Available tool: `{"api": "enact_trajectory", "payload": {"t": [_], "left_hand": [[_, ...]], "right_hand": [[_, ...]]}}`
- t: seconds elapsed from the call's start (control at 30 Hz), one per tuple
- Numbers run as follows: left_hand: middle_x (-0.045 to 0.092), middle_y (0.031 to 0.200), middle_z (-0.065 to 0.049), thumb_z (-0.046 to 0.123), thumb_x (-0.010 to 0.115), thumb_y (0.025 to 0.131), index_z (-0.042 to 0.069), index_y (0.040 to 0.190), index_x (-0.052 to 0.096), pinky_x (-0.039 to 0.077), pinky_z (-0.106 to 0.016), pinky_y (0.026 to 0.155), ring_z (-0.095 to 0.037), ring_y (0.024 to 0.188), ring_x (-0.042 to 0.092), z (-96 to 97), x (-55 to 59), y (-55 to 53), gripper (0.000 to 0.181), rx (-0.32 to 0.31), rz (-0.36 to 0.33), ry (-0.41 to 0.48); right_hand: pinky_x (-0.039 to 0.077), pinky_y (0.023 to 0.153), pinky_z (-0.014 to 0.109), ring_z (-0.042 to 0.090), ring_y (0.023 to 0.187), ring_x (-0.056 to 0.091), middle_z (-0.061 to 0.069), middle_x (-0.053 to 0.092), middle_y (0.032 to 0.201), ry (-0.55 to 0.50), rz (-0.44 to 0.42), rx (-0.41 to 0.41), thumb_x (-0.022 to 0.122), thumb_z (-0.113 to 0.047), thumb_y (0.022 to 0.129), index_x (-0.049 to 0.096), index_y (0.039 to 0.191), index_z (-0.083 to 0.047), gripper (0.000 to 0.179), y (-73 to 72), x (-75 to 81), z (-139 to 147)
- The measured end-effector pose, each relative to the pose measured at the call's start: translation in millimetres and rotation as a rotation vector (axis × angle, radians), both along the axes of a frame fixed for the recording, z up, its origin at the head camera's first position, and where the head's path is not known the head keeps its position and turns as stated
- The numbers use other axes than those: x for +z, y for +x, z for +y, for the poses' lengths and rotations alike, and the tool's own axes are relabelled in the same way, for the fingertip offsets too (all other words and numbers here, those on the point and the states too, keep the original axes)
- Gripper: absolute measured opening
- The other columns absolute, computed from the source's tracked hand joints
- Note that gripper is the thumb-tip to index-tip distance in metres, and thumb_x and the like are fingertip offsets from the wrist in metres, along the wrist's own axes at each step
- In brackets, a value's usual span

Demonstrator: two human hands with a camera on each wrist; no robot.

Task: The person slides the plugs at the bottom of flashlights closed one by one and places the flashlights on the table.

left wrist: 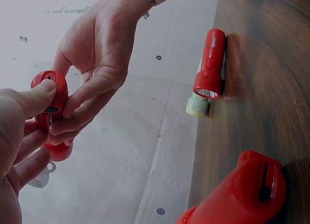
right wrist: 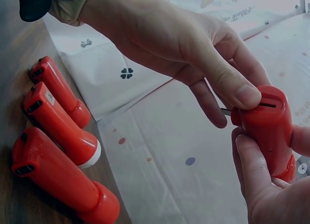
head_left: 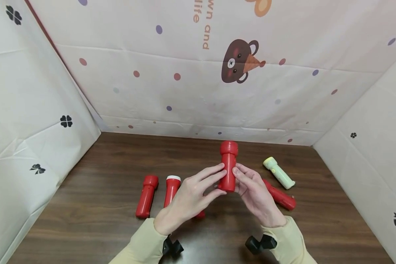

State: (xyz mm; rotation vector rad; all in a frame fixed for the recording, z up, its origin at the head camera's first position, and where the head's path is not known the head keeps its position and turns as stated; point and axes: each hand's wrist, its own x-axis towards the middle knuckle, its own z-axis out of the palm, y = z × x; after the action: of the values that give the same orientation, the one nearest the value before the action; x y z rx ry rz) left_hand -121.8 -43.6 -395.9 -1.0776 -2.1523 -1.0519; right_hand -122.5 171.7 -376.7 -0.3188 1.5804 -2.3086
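Observation:
In the head view, both hands hold a red flashlight point(head_left: 228, 168) upright above the table, its wide head up. My left hand point(head_left: 191, 192) grips it from the left and my right hand point(head_left: 255, 194) from the right. Seen in the right wrist view, the left thumb presses beside a slot in the base of the flashlight point(right wrist: 271, 136). A thin metal prong point(right wrist: 225, 111) sticks out near that end. The right hand's fingers point(right wrist: 254, 168) support the body from below in that view.
Left of the hands lie a red flashlight point(head_left: 146, 198), a white-rimmed red flashlight point(head_left: 172, 190) and another red flashlight point(head_left: 200, 215), mostly hidden by the left hand. To the right lie a pale green flashlight point(head_left: 279, 173) and a red flashlight point(head_left: 282, 198). Printed cloth walls point(head_left: 191, 91) surround the table.

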Motion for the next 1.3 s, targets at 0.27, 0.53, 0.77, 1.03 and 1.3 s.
{"api": "enact_trajectory", "payload": {"t": [0.27, 0.53, 0.77, 1.03, 1.3], "left_hand": [[0.07, 0.143, -0.009, 0.017, 0.09, 0.082, 0.008, 0.136, 0.07, 0.059, -0.026, 0.1, -0.019, 0.124, 0.073, 0.3, 0.2, 0.6, 0.058, 0.013, 0.003, 0.005], [0.07, 0.142, -0.009, 0.017, 0.09, 0.082, 0.007, 0.136, 0.07, 0.059, -0.026, 0.1, -0.019, 0.124, 0.074, 0.6, 0.5, 1.4, 0.058, 0.021, 0.004, 0.009], [0.071, 0.142, -0.009, 0.017, 0.09, 0.081, 0.007, 0.136, 0.07, 0.059, -0.026, 0.1, -0.019, 0.123, 0.074, 0.4, 0.2, 2.0, 0.059, 0.03, 0.01, 0.008], [0.071, 0.141, -0.008, 0.018, 0.09, 0.082, 0.007, 0.135, 0.071, 0.059, -0.025, 0.101, -0.018, 0.124, 0.074, 0.4, 0.3, 2.4, 0.058, 0.039, 0.027, 0.007], [0.071, 0.142, -0.009, 0.018, 0.09, 0.082, 0.007, 0.136, 0.07, 0.059, -0.026, 0.1, -0.019, 0.124, 0.074, 1.1, 0.1, 3.1, 0.059, 0.039, 0.023, 0.015]], "right_hand": [[0.063, 0.093, 0.023, 0.007, 0.106, 0.076, -0.007, 0.075, 0.124, 0.024, -0.033, -0.036, 0.048, -0.021, 0.112, 0.055, 0.137, -0.015, 0.027, 0.4, 0.2, -2.7], [0.063, 0.093, 0.022, 0.006, 0.105, 0.076, -0.007, 0.076, 0.123, 0.002, -0.041, -0.041, 0.049, -0.02, 0.112, 0.061, 0.133, -0.018, 0.025, 1.3, 0.0, -3.8], [0.063, 0.091, 0.022, 0.006, 0.103, 0.076, -0.007, 0.077, 0.121, -0.017, -0.012, -0.026, 0.048, -0.018, 0.112, 0.063, 0.132, -0.018, 0.025, 2.1, -0.5, -5.1], [0.063, 0.089, 0.021, 0.005, 0.103, 0.076, -0.007, 0.078, 0.12, -0.017, -0.01, -0.046, 0.048, -0.018, 0.112, 0.064, 0.131, -0.018, 0.025, 2.5, -1.8, -6.6], [0.062, 0.09, 0.02, 0.004, 0.105, 0.075, -0.008, 0.077, 0.121, -0.002, -0.01, -0.064, 0.048, -0.02, 0.112, 0.064, 0.131, -0.019, 0.025, 4.2, -1.3, -9.6]]}}
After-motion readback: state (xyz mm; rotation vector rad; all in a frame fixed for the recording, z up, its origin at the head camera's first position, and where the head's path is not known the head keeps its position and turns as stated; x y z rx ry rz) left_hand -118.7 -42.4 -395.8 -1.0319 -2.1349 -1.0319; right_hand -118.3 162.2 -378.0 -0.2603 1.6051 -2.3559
